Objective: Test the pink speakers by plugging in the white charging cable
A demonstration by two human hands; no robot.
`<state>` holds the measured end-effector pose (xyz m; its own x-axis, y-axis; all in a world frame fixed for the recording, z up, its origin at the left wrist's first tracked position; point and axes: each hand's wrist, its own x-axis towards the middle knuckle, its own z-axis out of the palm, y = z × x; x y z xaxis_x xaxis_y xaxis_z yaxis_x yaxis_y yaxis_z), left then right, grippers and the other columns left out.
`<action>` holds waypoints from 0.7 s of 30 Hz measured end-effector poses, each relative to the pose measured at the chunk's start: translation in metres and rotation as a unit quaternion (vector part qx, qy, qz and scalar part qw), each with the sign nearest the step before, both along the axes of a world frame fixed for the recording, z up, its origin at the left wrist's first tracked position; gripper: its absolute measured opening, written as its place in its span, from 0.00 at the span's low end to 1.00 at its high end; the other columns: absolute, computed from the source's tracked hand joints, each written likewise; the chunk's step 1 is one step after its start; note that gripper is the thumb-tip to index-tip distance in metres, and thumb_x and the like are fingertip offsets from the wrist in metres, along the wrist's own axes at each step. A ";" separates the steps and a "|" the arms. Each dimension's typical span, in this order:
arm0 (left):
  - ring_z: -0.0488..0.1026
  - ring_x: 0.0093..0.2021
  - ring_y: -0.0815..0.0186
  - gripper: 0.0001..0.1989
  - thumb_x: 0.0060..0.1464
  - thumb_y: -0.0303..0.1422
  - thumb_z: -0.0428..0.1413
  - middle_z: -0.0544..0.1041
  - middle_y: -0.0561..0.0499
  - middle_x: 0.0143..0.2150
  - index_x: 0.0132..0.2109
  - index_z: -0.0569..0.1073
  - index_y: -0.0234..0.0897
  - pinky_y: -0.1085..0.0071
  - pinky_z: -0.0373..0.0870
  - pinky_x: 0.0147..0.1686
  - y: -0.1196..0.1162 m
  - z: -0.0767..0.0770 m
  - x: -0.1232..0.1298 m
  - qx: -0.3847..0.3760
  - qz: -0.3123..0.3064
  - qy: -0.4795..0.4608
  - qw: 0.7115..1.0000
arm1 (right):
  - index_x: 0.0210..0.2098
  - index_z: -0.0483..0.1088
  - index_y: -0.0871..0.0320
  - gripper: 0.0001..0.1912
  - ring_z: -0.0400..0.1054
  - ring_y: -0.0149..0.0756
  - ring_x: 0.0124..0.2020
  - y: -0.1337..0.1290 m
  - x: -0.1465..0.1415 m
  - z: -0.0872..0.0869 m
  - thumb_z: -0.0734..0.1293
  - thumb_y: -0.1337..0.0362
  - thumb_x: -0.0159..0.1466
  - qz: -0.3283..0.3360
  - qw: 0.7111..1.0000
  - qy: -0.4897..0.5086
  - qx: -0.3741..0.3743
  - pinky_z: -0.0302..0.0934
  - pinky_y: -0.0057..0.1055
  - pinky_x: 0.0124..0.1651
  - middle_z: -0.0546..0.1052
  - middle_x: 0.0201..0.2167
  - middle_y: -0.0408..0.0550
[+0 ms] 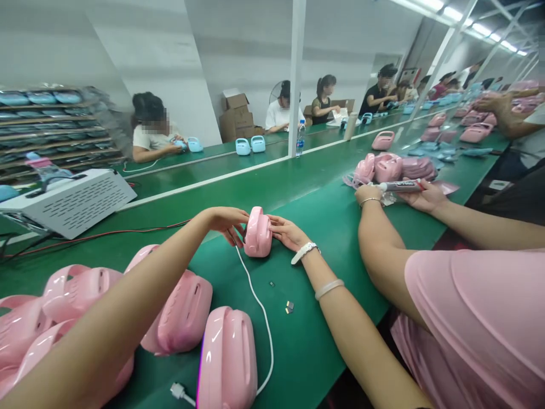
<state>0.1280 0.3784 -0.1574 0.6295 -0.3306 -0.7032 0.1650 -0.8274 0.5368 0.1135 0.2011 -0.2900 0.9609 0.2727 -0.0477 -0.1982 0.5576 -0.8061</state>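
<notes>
A small pink speaker with a carry handle stands on the green mat, held between my hands. My right hand grips its right side with the fingertips. At its left side my left hand is closed on a white cable; the fingers reach the speaker's edge, and the cable's end is hidden there. The cable runs down behind a nearer pink speaker lit purple along one edge. Tiny memory cards lie on the mat, with another small dark chip close by.
More pink speakers crowd the left, partly behind my left forearm. A white plug lies at the front. Far left stands a perforated metal box with red wires. At right, a co-worker's hands hold a marker-like tube near bagged speakers.
</notes>
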 end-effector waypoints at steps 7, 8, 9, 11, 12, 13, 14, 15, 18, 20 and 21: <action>0.79 0.37 0.52 0.33 0.38 0.34 0.59 0.75 0.37 0.51 0.55 0.63 0.39 0.68 0.77 0.32 -0.002 -0.012 0.018 0.007 0.019 0.015 1.000 | 0.35 0.76 0.57 0.22 0.70 0.31 0.40 -0.004 0.000 0.001 0.77 0.74 0.40 0.014 1.000 0.005 0.006 0.62 0.27 0.45 0.78 0.35 0.42; 0.79 0.37 0.52 0.31 0.38 0.35 0.60 0.74 0.38 0.51 0.53 0.65 0.39 0.67 0.77 0.32 -0.001 -0.013 0.020 0.006 0.026 0.021 0.999 | 0.35 0.76 0.57 0.22 0.70 0.31 0.39 -0.004 -0.001 0.002 0.77 0.74 0.40 0.013 1.000 0.007 0.004 0.62 0.27 0.45 0.78 0.35 0.42; 0.78 0.37 0.51 0.30 0.38 0.35 0.60 0.74 0.38 0.52 0.51 0.66 0.39 0.66 0.77 0.33 0.000 -0.014 0.021 0.006 0.031 0.025 0.999 | 0.34 0.76 0.57 0.22 0.70 0.31 0.39 -0.004 -0.001 0.003 0.76 0.74 0.39 0.011 1.000 0.009 0.001 0.62 0.27 0.45 0.78 0.34 0.42; 0.79 0.37 0.52 0.25 0.39 0.36 0.61 0.73 0.38 0.53 0.48 0.69 0.38 0.66 0.78 0.34 0.001 -0.016 0.022 0.005 0.036 0.026 0.999 | 0.34 0.76 0.57 0.21 0.69 0.30 0.38 -0.004 -0.001 0.004 0.76 0.75 0.39 0.006 1.000 0.019 -0.005 0.61 0.27 0.45 0.78 0.33 0.41; 0.78 0.37 0.52 0.24 0.40 0.36 0.60 0.73 0.37 0.53 0.47 0.70 0.37 0.66 0.78 0.34 0.001 -0.017 0.023 0.005 0.037 0.027 0.999 | 0.34 0.75 0.57 0.21 0.69 0.30 0.37 -0.004 -0.001 0.005 0.76 0.75 0.39 0.003 1.000 0.023 -0.009 0.61 0.27 0.44 0.77 0.32 0.41; 0.78 0.37 0.52 0.22 0.40 0.36 0.60 0.74 0.37 0.52 0.45 0.70 0.36 0.66 0.78 0.34 0.000 -0.017 0.023 0.004 0.038 0.027 0.999 | 0.34 0.75 0.57 0.21 0.69 0.30 0.37 -0.003 -0.001 0.006 0.75 0.76 0.40 0.002 1.000 0.028 -0.014 0.61 0.27 0.44 0.77 0.31 0.40; 0.78 0.37 0.52 0.21 0.41 0.35 0.59 0.74 0.37 0.51 0.44 0.71 0.35 0.66 0.78 0.35 -0.001 -0.017 0.023 0.004 0.040 0.027 0.999 | 0.34 0.75 0.58 0.21 0.69 0.30 0.36 -0.003 -0.001 0.007 0.75 0.76 0.40 0.001 0.999 0.033 -0.020 0.61 0.27 0.44 0.77 0.31 0.40; 0.78 0.36 0.51 0.20 0.41 0.33 0.59 0.75 0.37 0.49 0.44 0.71 0.34 0.66 0.78 0.34 -0.002 -0.017 0.023 0.003 0.042 0.027 0.999 | 0.34 0.74 0.58 0.20 0.69 0.30 0.36 -0.003 -0.001 0.008 0.74 0.76 0.41 0.000 0.999 0.036 -0.026 0.61 0.28 0.44 0.77 0.30 0.40; 0.78 0.35 0.49 0.20 0.40 0.31 0.56 0.78 0.36 0.43 0.44 0.72 0.33 0.63 0.78 0.33 -0.005 -0.016 0.023 0.001 0.056 0.018 0.998 | 0.34 0.73 0.57 0.19 0.69 0.30 0.36 -0.003 -0.001 0.010 0.72 0.77 0.43 -0.004 0.998 0.041 -0.040 0.61 0.29 0.46 0.76 0.29 0.39; 0.78 0.35 0.48 0.20 0.39 0.30 0.56 0.78 0.37 0.41 0.44 0.72 0.33 0.62 0.77 0.32 -0.007 -0.016 0.021 0.002 0.069 0.009 0.998 | 0.35 0.73 0.57 0.19 0.70 0.31 0.37 -0.003 -0.002 0.010 0.72 0.76 0.43 -0.006 0.998 0.038 -0.044 0.61 0.30 0.46 0.76 0.30 0.39; 0.78 0.35 0.49 0.20 0.38 0.30 0.56 0.78 0.37 0.41 0.43 0.72 0.34 0.63 0.77 0.32 -0.007 -0.015 0.019 0.004 0.074 0.004 0.997 | 0.35 0.73 0.57 0.20 0.70 0.32 0.37 -0.004 -0.003 0.010 0.72 0.75 0.43 -0.009 0.998 0.037 -0.048 0.62 0.30 0.46 0.76 0.31 0.40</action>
<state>0.1474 0.3713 -0.1726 0.6654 -0.2283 -0.7107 0.2902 -0.7981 0.5281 0.1106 0.1975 -0.2795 0.9586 0.2456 -0.1438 -0.2497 0.4833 -0.8391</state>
